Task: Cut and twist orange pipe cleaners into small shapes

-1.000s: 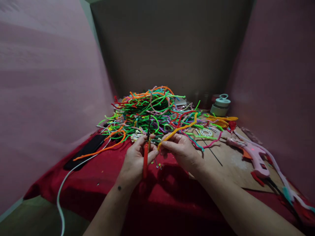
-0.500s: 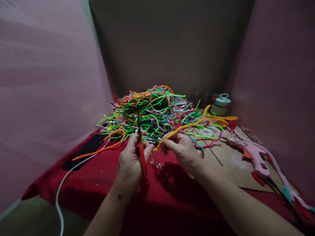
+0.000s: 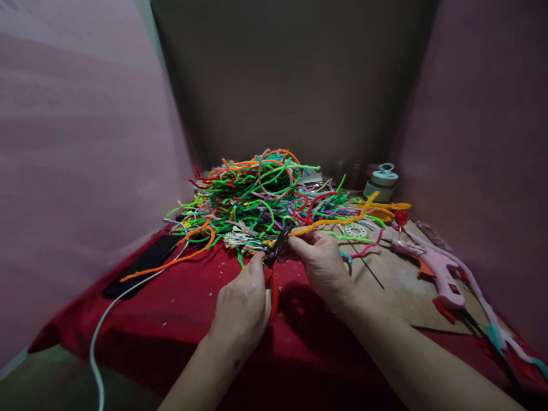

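In the head view, my left hand (image 3: 244,299) is wrapped round the red handles of a pair of scissors (image 3: 274,285). Their dark blades point up and to the right, reaching the near end of a yellow-orange pipe cleaner (image 3: 342,222). My right hand (image 3: 321,260) pinches that pipe cleaner close to this end, and its long part slants up to the right. Whether the blades touch it I cannot tell. Just behind the hands lies a bundle of pale-tipped flower stamens (image 3: 240,238). A large tangled heap of coloured pipe cleaners (image 3: 257,188) rises beyond.
A pink glue gun (image 3: 440,271) rests on a wooden board (image 3: 398,285) at the right. Behind it stand a lidded jar (image 3: 382,182) and a white perforated disc (image 3: 355,230). A black phone (image 3: 141,265) and white cable (image 3: 100,342) lie left on the red cloth (image 3: 192,319).
My left hand has swung the scissors from nearly upright to tilted right, bringing the blades to the pipe cleaner's end. The pipe cleaner has shifted up and right in my right hand.
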Demonstrator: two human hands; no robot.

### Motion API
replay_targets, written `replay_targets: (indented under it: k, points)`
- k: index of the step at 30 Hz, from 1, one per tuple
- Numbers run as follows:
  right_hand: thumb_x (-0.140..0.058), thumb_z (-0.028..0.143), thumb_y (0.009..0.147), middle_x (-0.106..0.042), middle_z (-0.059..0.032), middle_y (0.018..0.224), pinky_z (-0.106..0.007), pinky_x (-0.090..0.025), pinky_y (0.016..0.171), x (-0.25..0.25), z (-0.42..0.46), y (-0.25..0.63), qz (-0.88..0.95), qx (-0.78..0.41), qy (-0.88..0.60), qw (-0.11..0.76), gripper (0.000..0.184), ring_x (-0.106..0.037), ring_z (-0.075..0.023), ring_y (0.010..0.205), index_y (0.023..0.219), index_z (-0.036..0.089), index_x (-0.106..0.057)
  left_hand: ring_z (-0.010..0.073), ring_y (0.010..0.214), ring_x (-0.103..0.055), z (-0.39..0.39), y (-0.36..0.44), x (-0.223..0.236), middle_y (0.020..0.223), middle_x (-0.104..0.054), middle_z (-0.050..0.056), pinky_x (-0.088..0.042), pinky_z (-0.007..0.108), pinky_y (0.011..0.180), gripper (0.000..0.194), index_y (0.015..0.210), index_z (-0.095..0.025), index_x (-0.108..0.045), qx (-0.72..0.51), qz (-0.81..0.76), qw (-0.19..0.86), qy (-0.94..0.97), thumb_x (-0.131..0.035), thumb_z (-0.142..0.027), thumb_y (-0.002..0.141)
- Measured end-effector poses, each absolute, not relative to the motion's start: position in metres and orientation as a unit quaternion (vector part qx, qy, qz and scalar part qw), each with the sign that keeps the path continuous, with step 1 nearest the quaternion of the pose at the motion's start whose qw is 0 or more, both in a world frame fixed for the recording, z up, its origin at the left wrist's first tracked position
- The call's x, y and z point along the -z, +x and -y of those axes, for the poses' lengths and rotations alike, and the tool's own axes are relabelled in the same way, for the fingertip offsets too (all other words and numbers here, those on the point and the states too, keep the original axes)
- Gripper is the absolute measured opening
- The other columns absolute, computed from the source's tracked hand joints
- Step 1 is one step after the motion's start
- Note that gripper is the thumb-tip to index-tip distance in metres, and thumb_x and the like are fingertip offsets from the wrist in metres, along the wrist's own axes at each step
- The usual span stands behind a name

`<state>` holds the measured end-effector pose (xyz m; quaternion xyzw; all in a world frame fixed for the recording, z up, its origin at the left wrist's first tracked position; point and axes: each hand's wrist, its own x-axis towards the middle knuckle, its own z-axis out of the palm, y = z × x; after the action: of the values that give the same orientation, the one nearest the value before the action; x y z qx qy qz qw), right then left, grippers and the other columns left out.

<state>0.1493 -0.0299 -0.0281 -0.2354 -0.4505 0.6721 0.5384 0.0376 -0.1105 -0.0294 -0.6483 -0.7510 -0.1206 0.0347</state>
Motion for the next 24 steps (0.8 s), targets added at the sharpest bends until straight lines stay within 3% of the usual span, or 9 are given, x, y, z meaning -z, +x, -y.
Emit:
replay_targets:
  k: [8,24]
  points:
    - [-0.063,0.022,0.064,-0.065,-0.0009,0.057,-0.029,-0.052,0.055,0.03,0.028,0.149,0.447,-0.676,-0.229,0.539,0.01,-0.059,-0.0132,0.048,0.067,0.013,-0.063,0.0234,0.092,-0.062,0.107,0.03,0.042,0.107,-0.062,0.012,-0.048,0.031,0.073,0.052,0.127,-0.011,-0.035,0.126,0.728,0.098,-0.666,-0.042,-0.012,0.076]
    - [-0.062,0.02,0.063,-0.064,-0.0004,0.057,-0.028,-0.052,0.058,0.028,0.031,0.15,0.47,-0.652,-0.255,0.538,0.007,-0.059,-0.0122,0.048,0.066,0.013,-0.063,0.021,0.086,-0.063,0.108,0.03,0.041,0.101,-0.063,0.013,-0.048,0.028,0.068,0.05,0.127,-0.009,-0.036,0.083,0.729,0.16,-0.66,-0.04,-0.014,0.078]
